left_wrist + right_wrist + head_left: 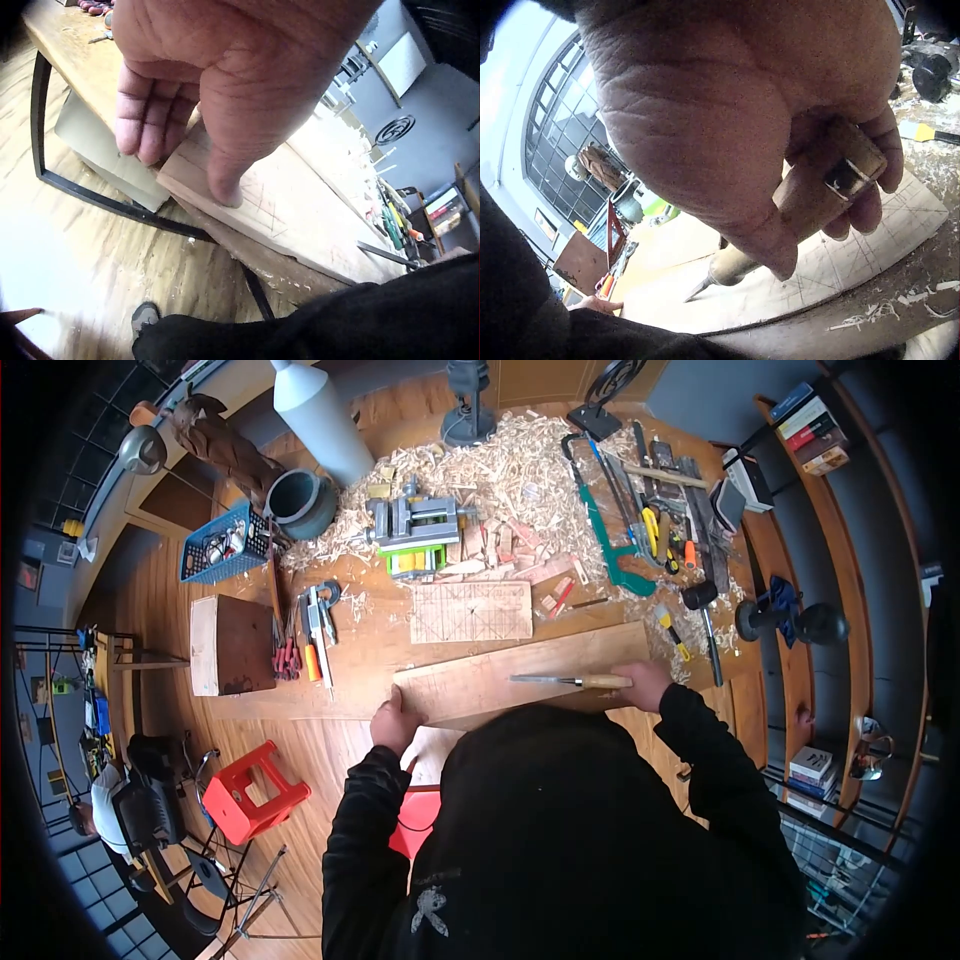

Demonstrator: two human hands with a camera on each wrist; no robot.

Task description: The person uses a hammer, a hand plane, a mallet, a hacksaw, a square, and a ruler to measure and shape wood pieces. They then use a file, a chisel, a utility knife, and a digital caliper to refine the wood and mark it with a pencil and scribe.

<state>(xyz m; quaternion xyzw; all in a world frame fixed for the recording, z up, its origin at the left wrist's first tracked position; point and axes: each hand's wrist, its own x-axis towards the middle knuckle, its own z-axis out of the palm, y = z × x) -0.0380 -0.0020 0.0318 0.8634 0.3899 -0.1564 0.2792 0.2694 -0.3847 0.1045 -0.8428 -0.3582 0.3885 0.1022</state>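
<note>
At a workbench (365, 640) strewn with wood shavings (530, 470), a person in a black hooded top (600, 840) bends over a long, flat plank (470, 688) lying along the near edge, a red stool (255, 795) standing on the floor to the left. The right hand (645, 685) grips a chisel (575, 681) by its wooden handle, above the plank's right half. The chisel's long axis runs nearly level from right to left, the blade pointing toward the left hand (397, 725); whether its tip touches the wood cannot be told. That left hand pinches the plank's left end, thumb pressed on the upper face and fingers down past the end. The plank's long axis also runs side to side, slanting so that its right end sits farther from the person, and pencil lines cross the surface near both ends. Just beyond lies a shorter board (470, 612) ruled with a grid, its long side running left to right. To the right rest a brush (681, 650) and a black-headed mallet (712, 645), its handle pointing back toward the person; to the left stands a brown box (245, 645). Farther back are a grey vise (420, 525), a green-handled saw (612, 560) and a dark pot (305, 520), with a tall pale vessel (325, 430) behind.
</note>
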